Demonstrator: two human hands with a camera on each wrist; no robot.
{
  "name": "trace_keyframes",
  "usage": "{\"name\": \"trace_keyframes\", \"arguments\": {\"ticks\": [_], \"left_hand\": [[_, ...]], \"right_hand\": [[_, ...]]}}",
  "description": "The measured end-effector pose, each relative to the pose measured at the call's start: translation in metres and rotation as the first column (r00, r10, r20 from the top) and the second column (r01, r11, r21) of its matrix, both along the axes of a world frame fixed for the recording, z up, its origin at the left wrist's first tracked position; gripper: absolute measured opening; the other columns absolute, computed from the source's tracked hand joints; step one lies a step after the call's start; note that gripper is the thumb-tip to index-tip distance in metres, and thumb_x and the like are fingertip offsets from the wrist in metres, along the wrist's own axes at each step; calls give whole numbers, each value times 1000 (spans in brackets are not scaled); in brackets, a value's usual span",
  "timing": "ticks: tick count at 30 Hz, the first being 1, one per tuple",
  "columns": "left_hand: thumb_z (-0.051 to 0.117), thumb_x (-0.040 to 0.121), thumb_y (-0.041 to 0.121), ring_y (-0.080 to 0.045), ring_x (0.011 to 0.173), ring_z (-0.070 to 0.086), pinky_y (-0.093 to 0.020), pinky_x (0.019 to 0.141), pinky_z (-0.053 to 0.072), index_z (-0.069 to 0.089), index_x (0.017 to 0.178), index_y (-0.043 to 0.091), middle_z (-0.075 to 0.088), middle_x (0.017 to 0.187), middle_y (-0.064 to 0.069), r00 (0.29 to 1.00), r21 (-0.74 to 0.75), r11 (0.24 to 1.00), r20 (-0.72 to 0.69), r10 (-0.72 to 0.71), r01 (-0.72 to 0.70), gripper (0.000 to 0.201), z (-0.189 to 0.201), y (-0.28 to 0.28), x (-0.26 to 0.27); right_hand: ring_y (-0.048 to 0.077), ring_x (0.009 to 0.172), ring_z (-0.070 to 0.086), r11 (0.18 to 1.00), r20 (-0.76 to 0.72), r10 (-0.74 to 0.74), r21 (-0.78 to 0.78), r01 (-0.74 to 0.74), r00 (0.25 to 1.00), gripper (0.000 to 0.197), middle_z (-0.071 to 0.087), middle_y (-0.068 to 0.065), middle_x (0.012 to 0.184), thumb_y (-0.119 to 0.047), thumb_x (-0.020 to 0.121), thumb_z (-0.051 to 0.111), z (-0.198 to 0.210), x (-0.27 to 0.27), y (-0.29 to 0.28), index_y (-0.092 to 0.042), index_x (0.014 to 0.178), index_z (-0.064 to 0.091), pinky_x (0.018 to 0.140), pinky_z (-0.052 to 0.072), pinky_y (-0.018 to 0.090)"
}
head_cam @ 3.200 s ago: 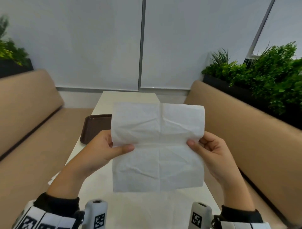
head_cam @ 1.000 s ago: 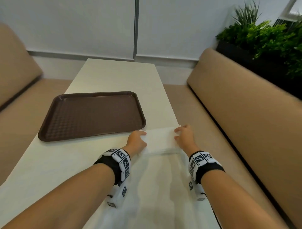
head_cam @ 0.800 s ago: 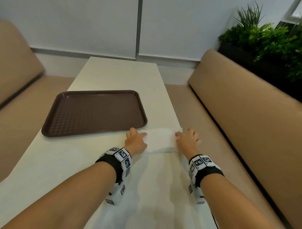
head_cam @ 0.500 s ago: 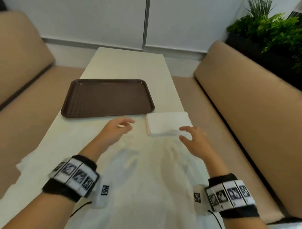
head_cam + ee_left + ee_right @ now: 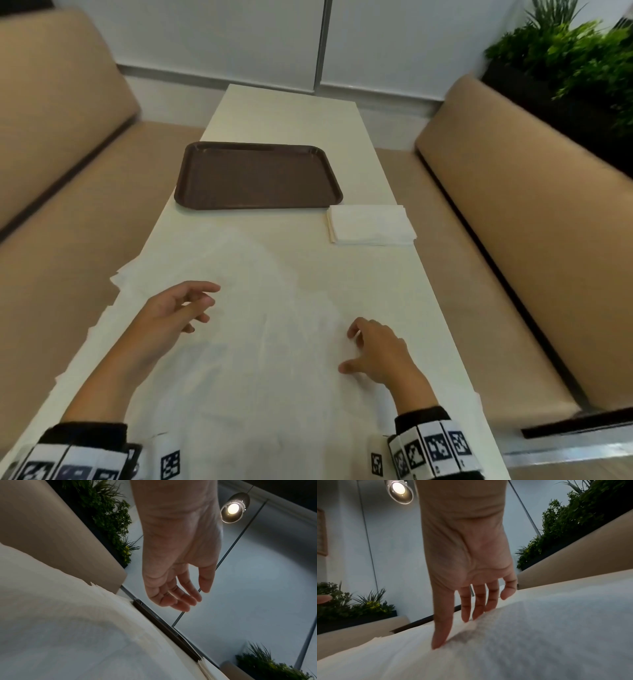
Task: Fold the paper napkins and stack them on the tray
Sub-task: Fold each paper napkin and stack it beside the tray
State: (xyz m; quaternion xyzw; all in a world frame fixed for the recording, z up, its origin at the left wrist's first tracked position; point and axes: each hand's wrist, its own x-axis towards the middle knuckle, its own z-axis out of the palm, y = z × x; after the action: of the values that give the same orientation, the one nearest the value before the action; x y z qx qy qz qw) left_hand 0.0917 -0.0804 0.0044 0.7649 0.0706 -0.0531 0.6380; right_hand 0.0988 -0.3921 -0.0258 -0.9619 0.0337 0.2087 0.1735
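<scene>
A folded white napkin (image 5: 371,224) lies on the table just right of the brown tray (image 5: 257,176), which holds nothing. Several unfolded white napkins (image 5: 246,342) are spread over the near part of the table. My left hand (image 5: 178,313) hovers above them with relaxed fingers (image 5: 180,599) and holds nothing. My right hand (image 5: 373,349) is lower; its thumb (image 5: 440,632) and fingertips touch the top sheet (image 5: 522,635), fingers spread and straight.
The narrow cream table (image 5: 291,113) runs away from me between two tan benches (image 5: 51,113) (image 5: 534,212). Green plants (image 5: 575,51) stand behind the right bench. Napkin edges (image 5: 116,277) hang over the table's left side.
Both hands let go of the folded napkin beside the tray and drew back toward me. They are now over the unfolded sheets, the right one touching down.
</scene>
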Motion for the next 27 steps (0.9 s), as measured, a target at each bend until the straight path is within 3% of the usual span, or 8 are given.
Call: {"name": "trace_keyframes", "arguments": {"ticks": [4, 7, 9, 13, 16, 20, 23, 27], "left_hand": [[56, 92, 10, -18, 80, 60, -30, 73, 42, 72, 87, 36, 62, 99, -11, 1000, -34, 999, 13, 19, -19, 31, -1, 7, -14], [55, 93, 11, -19, 80, 59, -30, 73, 42, 72, 88, 35, 61, 97, -9, 1000, -49, 999, 19, 19, -18, 29, 1, 7, -20], [55, 93, 11, -20, 81, 59, -31, 73, 42, 72, 89, 34, 61, 96, -8, 999, -57, 998, 28, 16, -14, 29, 3, 7, -21], [57, 92, 12, -20, 81, 59, -31, 73, 42, 72, 90, 31, 61, 95, -8, 999, -72, 997, 46, 15, -11, 24, 8, 6, -21], [67, 82, 21, -20, 81, 59, -31, 73, 42, 72, 92, 30, 61, 94, -7, 998, -89, 996, 57, 6, -1, 14, 11, 7, -21], [56, 93, 12, -20, 82, 58, -30, 73, 42, 70, 95, 28, 61, 94, -5, 997, -55, 998, 81, 15, -11, 21, 11, 8, -21], [55, 93, 11, -16, 79, 59, -29, 73, 42, 70, 93, 31, 62, 96, -6, 995, -22, 1000, 98, 12, -10, 24, 18, 8, -21], [66, 86, 23, -8, 79, 63, -28, 76, 44, 71, 90, 38, 65, 99, -4, 992, 22, 999, 121, -40, 38, 16, 32, 2, -17]], "right_hand": [[17, 106, 54, 998, 78, 6, -63, -1, 997, 36, 55, -8, 103, -34, 81, 70, -3, -7, 7, -26, 111, 52, 89, 37, 31], [19, 112, 48, 998, 55, 30, -59, -26, 998, 56, 49, -4, 118, -44, 77, 73, -4, -13, 13, -24, 122, 47, 92, 39, 33], [20, 112, 48, 998, 39, 46, -51, -44, 998, 60, 49, -3, 122, -42, 76, 75, -4, -14, 16, -23, 125, 45, 93, 40, 33], [22, 116, 50, 990, 5, 91, -108, -90, 996, 53, 55, 0, 125, -36, 83, 70, -1, -10, 19, -22, 127, 45, 94, 35, 35], [24, 111, 54, 980, -2, 127, -152, -126, 992, 46, 58, 2, 121, -36, 86, 66, 4, -1, 20, -19, 124, 48, 92, 35, 35], [23, 105, 58, 990, 30, 107, -92, -103, 994, 26, 62, 2, 117, -29, 90, 63, 24, 11, 13, -20, 114, 59, 94, 45, 36], [19, 95, 61, 994, 110, 101, 38, -106, 989, 17, 66, 1, 106, -25, 87, 66, 51, 12, 9, -17, 103, 66, 84, 50, 29], [6, 76, 60, 972, 239, 130, 162, -172, 962, 4, 67, -8, 87, -25, 88, 66, 95, 1, 5, -26, 84, 67, 64, 44, 17]]}}
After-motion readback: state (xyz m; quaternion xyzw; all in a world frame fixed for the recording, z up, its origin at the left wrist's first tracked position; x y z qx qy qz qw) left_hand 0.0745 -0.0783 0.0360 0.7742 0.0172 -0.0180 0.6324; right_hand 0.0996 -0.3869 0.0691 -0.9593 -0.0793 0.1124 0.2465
